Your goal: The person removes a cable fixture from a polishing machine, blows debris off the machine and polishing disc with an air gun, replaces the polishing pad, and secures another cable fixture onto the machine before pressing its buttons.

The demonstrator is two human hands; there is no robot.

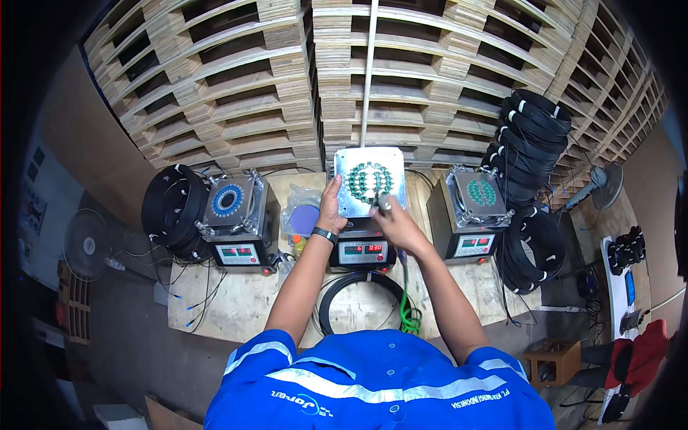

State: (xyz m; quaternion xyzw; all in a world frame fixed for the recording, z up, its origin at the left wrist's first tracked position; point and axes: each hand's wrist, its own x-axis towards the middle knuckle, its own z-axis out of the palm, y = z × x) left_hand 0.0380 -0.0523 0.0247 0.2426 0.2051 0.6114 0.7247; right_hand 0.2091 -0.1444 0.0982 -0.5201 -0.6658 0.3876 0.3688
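A square metal plate (394, 156) with a ring of green connectors (360, 174) sits tilted toward me above the middle machine (346, 259). My left hand (331, 206) grips the plate by its lower left edge, thumb on the face and the other fingers mostly hidden. In my closed right hand (401, 228) is a small grey tool (385, 205), its tip by the lower connectors; its exact kind is unclear. A green coiled hose (407, 315) runs up toward that hand. Red and green digits show on the middle machine's panel.
Similar machines stand at left (244, 228) and right (462, 218), bearing blue and green connectors. Black cable coils (172, 208) flank them, with another coil (328, 304) in front of me. Wooden pallets (423, 86) rise behind. A person in red (641, 358) is at far right.
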